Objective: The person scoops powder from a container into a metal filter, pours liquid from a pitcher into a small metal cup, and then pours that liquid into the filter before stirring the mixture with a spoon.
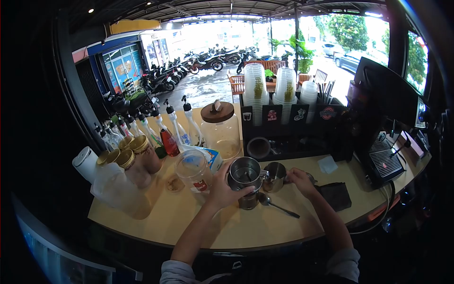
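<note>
My left hand [224, 190] is wrapped round a round metal cup [245, 171], held over a smaller metal container [248, 202] on the counter. Just right of it stands a metal pitcher [273, 177]. My right hand [299, 180] is closed at the pitcher's right side, on its handle as far as shows. A spoon [279, 206] with a dark handle lies in front of the pitcher. Left of my left hand is a clear jar [193, 171] with a red label, and a blue and white packet [211, 157] lies behind it.
Pump bottles [175, 124], a wood-lidded glass jar [222, 132] and gold-lidded jars [137, 161] line the back left. A black rack [293, 120] holds stacked plastic cups [255, 90]. An espresso machine [378, 156], a dark cloth [335, 196] and a napkin [327, 164] are at right.
</note>
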A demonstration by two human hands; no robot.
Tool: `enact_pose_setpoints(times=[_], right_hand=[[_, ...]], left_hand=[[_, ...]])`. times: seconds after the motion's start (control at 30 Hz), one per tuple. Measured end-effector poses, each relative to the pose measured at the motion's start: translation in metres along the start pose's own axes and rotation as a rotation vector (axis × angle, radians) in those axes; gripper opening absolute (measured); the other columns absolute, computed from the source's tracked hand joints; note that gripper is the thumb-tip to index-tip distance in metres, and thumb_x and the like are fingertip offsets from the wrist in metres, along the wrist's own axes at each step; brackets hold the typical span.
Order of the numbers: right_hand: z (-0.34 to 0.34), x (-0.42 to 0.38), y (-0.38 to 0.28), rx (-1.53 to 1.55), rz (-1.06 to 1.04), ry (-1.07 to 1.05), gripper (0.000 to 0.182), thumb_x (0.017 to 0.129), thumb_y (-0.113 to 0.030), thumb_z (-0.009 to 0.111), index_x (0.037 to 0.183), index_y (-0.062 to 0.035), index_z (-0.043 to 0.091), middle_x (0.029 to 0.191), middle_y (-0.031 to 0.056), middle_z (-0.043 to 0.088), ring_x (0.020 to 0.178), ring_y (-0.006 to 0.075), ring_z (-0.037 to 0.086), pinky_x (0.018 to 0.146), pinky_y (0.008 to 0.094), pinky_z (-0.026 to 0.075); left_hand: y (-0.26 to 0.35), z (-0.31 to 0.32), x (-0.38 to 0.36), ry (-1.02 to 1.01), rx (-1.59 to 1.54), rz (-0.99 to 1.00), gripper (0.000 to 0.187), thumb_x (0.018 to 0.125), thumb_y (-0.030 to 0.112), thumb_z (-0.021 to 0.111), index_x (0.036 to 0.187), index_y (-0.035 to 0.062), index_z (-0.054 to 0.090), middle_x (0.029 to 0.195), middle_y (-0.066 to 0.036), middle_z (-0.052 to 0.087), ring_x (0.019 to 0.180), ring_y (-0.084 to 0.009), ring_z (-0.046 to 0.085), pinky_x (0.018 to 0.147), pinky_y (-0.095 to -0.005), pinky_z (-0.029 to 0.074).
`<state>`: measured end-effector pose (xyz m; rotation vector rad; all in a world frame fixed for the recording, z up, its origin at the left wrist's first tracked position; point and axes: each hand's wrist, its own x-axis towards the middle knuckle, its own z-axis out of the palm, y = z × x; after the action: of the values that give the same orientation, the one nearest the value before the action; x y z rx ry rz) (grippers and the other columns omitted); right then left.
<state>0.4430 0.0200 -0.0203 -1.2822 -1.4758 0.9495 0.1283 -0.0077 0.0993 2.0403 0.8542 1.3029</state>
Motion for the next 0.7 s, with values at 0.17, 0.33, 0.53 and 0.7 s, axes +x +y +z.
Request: enact_pose_setpoints(times=[0.17,0.33,0.53,0.7], right_hand=[[-0.005,0.006,-0.015,0.173,-0.128,0.097,0.022,0.099,-0.019,0.052,0.082,-0.0053,0.051,0.073,-0.0027,0.052,0.071,0.0065,0.049,0.068,0.0239,0.042],[-0.019,0.013,-0.106,0.188,-0.289,0.079,0.021,0.097,-0.016,0.055,0.081,-0.0058,0.048,0.072,-0.0029,0.05,0.07,0.0034,0.047,0.065,0.0207,0.041],[-0.016,0.019,-0.183,0.068,-0.412,-0.02,0.019,0.094,-0.011,0.059,0.082,-0.0054,0.046,0.073,-0.003,0.05,0.067,-0.0001,0.046,0.056,0.0175,0.038],[-0.007,0.027,-0.203,0.02,-0.464,-0.077,0.021,0.092,-0.012,0.062,0.082,-0.0038,0.046,0.071,-0.0014,0.051,0.064,0.0012,0.045,0.053,0.0205,0.036]], left_hand=[[-0.004,0.001,-0.001,0.008,-0.008,-0.026,0.081,0.064,0.029,0.087,0.13,0.0033,0.047,0.12,-0.011,0.06,0.114,-0.0214,0.058,0.101,-0.0372,0.043],[-0.005,0.0,0.0,-0.052,-0.005,-0.084,0.084,0.064,0.03,0.087,0.132,0.0038,0.046,0.122,-0.012,0.059,0.115,-0.0214,0.057,0.102,-0.0375,0.043],[-0.004,-0.001,0.002,-0.072,-0.001,-0.1,0.084,0.063,0.031,0.087,0.131,0.0031,0.047,0.121,-0.012,0.06,0.114,-0.0217,0.058,0.101,-0.0371,0.043],[0.002,-0.001,0.005,-0.028,0.061,0.01,0.079,0.063,0.033,0.086,0.125,-0.001,0.051,0.107,-0.014,0.067,0.1,-0.0226,0.066,0.091,-0.0344,0.05]])
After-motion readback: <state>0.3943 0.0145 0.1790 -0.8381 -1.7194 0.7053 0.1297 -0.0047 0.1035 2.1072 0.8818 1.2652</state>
